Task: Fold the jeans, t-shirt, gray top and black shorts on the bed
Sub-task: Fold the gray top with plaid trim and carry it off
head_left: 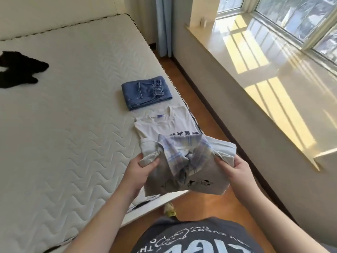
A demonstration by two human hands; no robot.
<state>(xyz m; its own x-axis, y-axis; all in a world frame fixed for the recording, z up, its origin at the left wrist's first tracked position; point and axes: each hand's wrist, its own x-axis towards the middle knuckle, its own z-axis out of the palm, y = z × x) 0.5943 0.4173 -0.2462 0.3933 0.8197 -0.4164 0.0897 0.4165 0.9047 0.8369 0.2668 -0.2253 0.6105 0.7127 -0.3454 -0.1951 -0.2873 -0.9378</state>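
Observation:
I hold the folded gray top (198,181), with its plaid collar facing up, just above the bed's near right corner. My left hand (141,166) grips its left edge and my right hand (235,167) grips its right edge. Beyond it the folded white t-shirt (164,127) with dark lettering lies flat on the mattress (63,115). The folded blue jeans (145,92) lie farther along the right edge. The black shorts (16,70) lie crumpled and unfolded at the far left.
A narrow strip of wooden floor (197,106) runs between the bed and a low wall with a sunlit window sill (264,57). A blue curtain (163,26) hangs at the far end. Something yellow-green (170,210) shows on the floor below the bed corner.

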